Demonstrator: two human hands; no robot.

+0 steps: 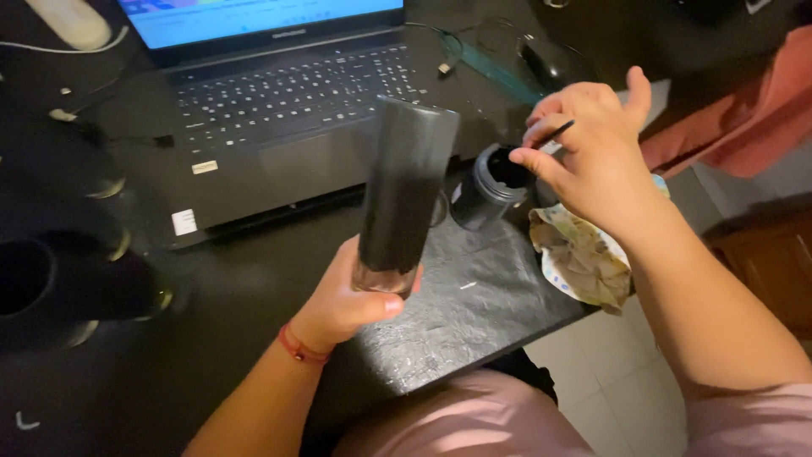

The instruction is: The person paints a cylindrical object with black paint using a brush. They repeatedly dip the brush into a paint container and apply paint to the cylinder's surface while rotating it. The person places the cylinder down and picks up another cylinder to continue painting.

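Laptop (279, 101) stands open at the back left of the dark surface (457, 330). Your left hand (347, 300) is clamped on the bottom of a black cylinder (406, 190), tilted above the surface. Just beside it stands a small black jar (491, 186). Your right hand (584, 152) pinches a thin brush (554, 134) over the jar.

1. I see a dark desk (254, 338) with a textured, shiny top filling most of the view.
2. An open laptop (279, 101) with a lit screen sits at its far side.
3. Pale floor tiles (617, 389) show below the desk's edge.
4. A wooden cabinet (761, 271) stands at right, with orange cloth (744, 118) above it.
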